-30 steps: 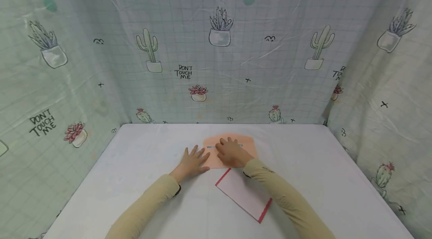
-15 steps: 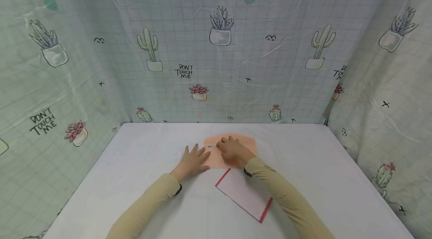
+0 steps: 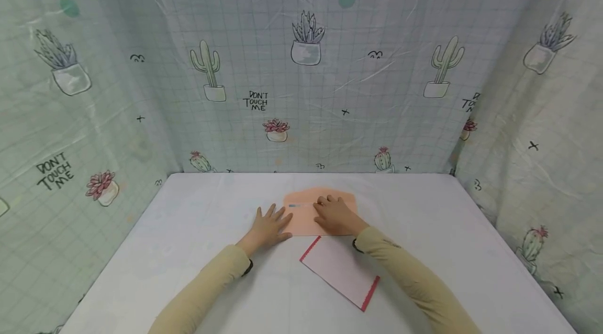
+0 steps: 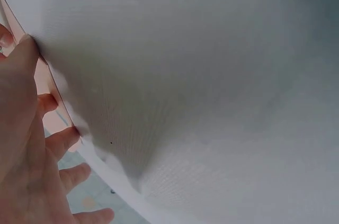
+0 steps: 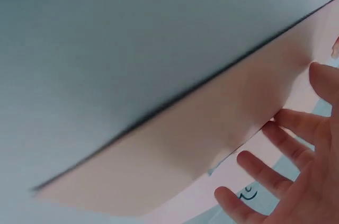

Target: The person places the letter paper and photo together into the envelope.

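Cactus-printed sheeting [image 3: 330, 88] hangs behind and on both sides of the white surface [image 3: 414, 213], and the orange envelope [image 3: 303, 222] lies flat on this surface towards its far edge, within reach of both arms. Its rounded side faces away from the person and its straight side faces them.

At the envelope's left edge, the left hand [image 3: 267, 226] is spread wide, with the thumb and some fingers resting on the paper and the others beyond it; this grip-free pose probably keeps the light sheet from sliding. Over the envelope's right half, the right hand [image 3: 335, 217] has its fingers bent and a gap between thumb and index finger, with some fingertips touching near the crease, apparently so that pressure falls along that line. Whether they pinch anything thin, one cannot tell. Left of those fingertips, a blue mark [image 3: 294, 206] shows on the envelope.

On the near side of the envelope, a pale pink card [image 3: 340, 271] with red end bands lies at a slant, perhaps set there to leave the envelope uncovered. Its far corner meets or nearly meets the envelope's straight side, and the right sleeve [image 3: 414, 276] passes over its right side.
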The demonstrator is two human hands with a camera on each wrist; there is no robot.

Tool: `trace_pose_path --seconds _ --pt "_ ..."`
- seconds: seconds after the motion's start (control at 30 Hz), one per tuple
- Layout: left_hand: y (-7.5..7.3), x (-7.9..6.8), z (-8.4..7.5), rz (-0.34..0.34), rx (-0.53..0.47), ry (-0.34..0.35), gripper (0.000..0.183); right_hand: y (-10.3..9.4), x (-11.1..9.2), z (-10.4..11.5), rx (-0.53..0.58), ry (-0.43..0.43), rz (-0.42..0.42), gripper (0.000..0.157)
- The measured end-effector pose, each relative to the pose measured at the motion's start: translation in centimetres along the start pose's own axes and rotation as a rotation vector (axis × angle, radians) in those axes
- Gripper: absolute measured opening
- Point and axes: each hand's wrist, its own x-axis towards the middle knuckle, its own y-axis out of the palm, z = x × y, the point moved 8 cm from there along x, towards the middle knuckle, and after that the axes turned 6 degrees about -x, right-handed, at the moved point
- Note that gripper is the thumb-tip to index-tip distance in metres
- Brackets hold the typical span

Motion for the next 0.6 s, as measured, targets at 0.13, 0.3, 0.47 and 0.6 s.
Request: trace_pose_path --seconds 0.13,0.3,0.47,0.6 --pt "0.2 -0.1 0.2 -0.007 -0.025 0.01 0.058 0.3 -0.9 -0.7 0.013 0.01 -0.016 0.046" --pt "0.2 0.0 0.2 -0.007 -0.035 0.01 0.059 -0.2 -2.7 -1.2 0.018 -0.007 -0.057 0.042" --pt "0.2 0.1 0.1 -0.006 -0.028 0.01 0.059 -1.0 -4.8 -1.0 -0.01 -0.053 -0.14 0.031" --pt "0.3 0.2 0.0 0.004 -0.025 0.01 0.059 -1.8 -6.4 -0.3 -0.026 -0.092 -0.197 0.031"
